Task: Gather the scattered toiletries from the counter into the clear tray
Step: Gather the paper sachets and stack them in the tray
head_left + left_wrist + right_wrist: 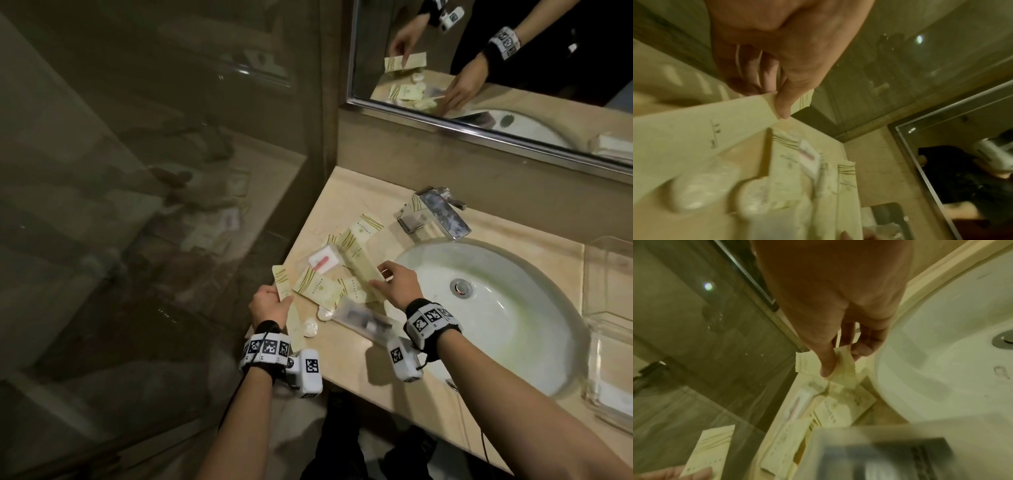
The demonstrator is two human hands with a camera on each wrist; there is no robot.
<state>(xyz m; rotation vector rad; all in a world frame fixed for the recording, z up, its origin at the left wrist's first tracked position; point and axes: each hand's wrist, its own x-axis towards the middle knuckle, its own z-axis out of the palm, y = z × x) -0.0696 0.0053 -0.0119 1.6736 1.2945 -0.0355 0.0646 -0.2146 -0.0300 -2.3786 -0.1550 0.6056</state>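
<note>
- two hands work over the bench on the side of the sink (493, 308) away from the clear tray (606, 308).
- nearest, on the bench's front edge beside the sink, a clear plastic pouch (363, 317) with dark contents lies flat; two small round wrapped soaps (310, 328) sit just beyond its outer end.
- the left hand (269, 305) is at the bench's outer edge, farthest from the sink, thumb and fingers pinching a long pale sachet (701, 126) by one end.
- the right hand (397, 284) is just beside the sink rim, thumb and fingers pinching a second pale sachet (840, 368) by its end, above the pile.
- a loose pile of cream sachets (318, 287) covers the bench between the hands, with a clear packet holding a red item (323, 260) among them.
- farther back, a chrome faucet (442, 214) stands behind the sink.
- the clear tray sits on the opposite side of the sink, well apart from the pile.
</note>
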